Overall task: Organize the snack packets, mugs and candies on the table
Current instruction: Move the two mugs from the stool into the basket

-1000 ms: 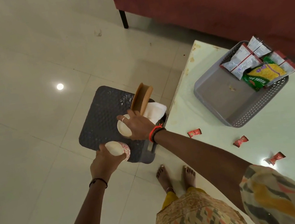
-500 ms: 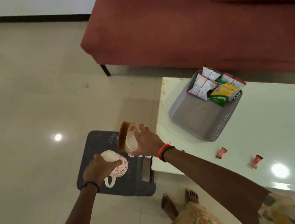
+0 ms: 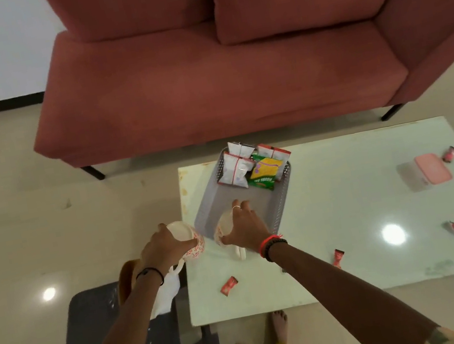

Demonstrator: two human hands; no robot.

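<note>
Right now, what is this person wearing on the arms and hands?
Both forearms are bare. The left hand has a thin black cord band at its wrist. The right hand has an orange-red thread beside a black beaded bracelet, and a slim silver ring on one finger. A patterned fabric sleeve edges the right upper arm.

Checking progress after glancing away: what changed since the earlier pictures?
Both mugs came up from the dark low surface to the table: the left hand holds the patterned mug at the table's edge, the right hand the second mug over the basket. Snack packets and candies stayed put.
</note>
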